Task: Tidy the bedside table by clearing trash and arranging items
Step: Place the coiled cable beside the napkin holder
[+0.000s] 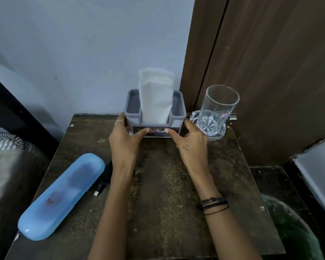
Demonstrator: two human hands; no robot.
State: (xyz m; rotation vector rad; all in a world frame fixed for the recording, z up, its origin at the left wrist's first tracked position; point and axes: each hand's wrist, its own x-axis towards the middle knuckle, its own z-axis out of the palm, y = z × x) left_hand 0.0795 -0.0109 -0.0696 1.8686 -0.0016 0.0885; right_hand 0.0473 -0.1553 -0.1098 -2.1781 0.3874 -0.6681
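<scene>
Now left hand (124, 140) and right hand (190, 141) clasp the boxy grey plastic holder (174, 120) of soft white napkins (155, 94).

Pale blue wall (73, 44) stood behind; dark brown wooden panel (270, 62) at right; mattress edge (6, 166) lay left; floor dim.

Dim, flat indoor light; soft glare on the glass (217, 111). Left of it, the blue case (62, 197) looks smeared, and wide-angle bending curves the frame edges.
</scene>
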